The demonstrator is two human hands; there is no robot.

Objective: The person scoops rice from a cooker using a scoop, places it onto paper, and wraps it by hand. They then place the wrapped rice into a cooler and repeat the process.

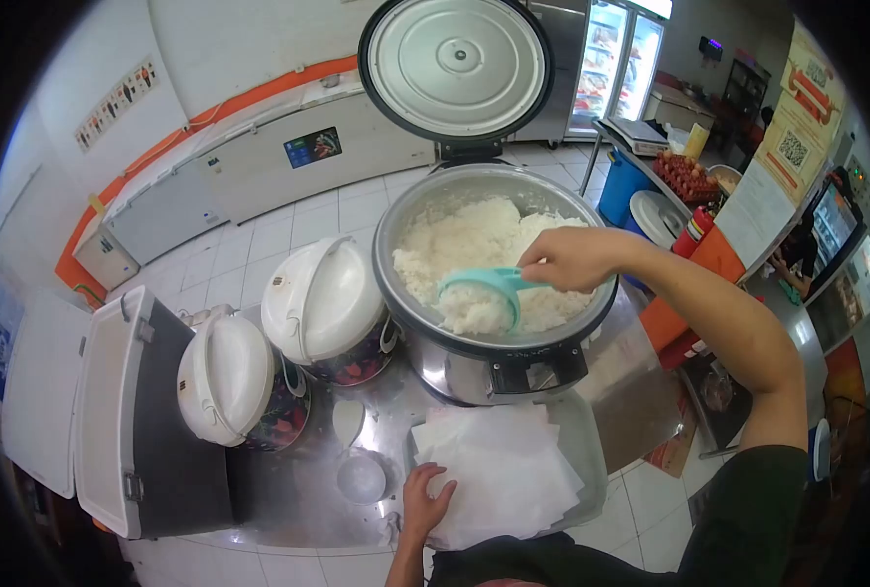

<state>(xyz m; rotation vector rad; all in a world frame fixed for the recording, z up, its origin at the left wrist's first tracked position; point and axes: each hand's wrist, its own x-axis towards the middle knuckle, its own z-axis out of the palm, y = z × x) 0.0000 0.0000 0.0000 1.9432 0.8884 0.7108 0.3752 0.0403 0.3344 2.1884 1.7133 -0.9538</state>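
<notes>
Excessive tilt of the loaded scoop (480, 276), gripped by the right hand (564, 258) within the near side of the cooker (392, 284), may spill rice (474, 223) onto the paper sheets (499, 465), where the left hand (423, 504) rests partly open.

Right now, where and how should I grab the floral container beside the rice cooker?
Probably best from above, at the middle of its white handle: the floral container stands upright, and the handle runs across its lid.
</notes>
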